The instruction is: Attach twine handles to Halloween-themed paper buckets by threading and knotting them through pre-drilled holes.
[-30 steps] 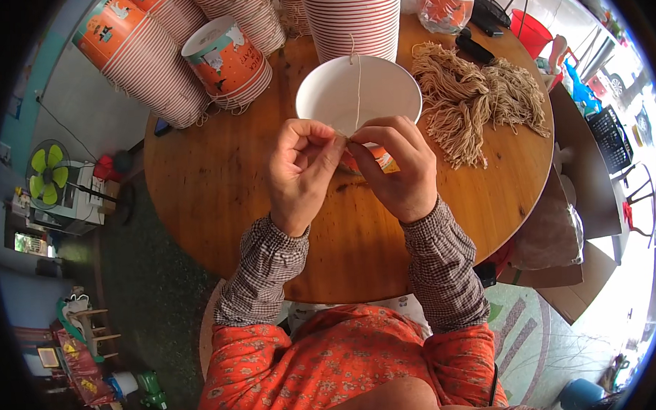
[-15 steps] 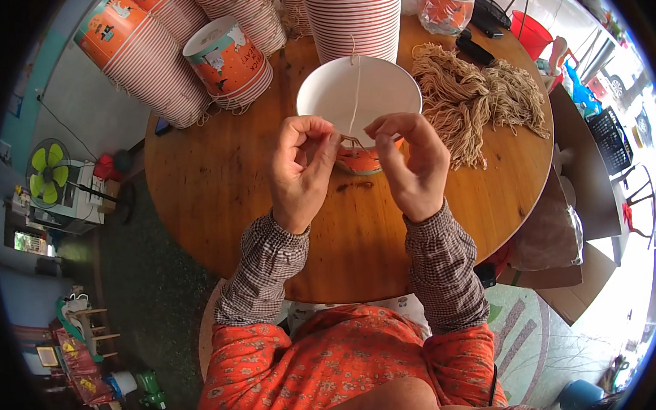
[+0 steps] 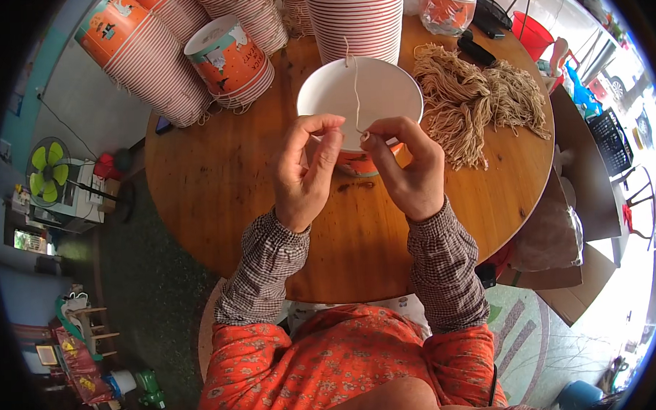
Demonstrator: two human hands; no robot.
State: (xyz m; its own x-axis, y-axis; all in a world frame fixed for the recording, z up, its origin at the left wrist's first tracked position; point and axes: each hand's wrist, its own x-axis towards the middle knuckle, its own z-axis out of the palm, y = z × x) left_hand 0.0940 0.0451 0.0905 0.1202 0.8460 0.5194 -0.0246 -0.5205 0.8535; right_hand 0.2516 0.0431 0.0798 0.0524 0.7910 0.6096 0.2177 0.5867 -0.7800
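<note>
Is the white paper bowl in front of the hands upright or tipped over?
Upright. The paper bowl stands mouth-up on the round table, its white inside showing, with a thin string running across it.

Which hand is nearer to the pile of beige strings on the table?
The right hand. It sits just left of the pile of beige strings, pinching a thin string over the white paper bowl. The left hand is farther left, beyond the right one.

orange-and-white printed paper cups [image 3: 230,60] in stacks along the round table's [image 3: 219,187] far edge
</note>
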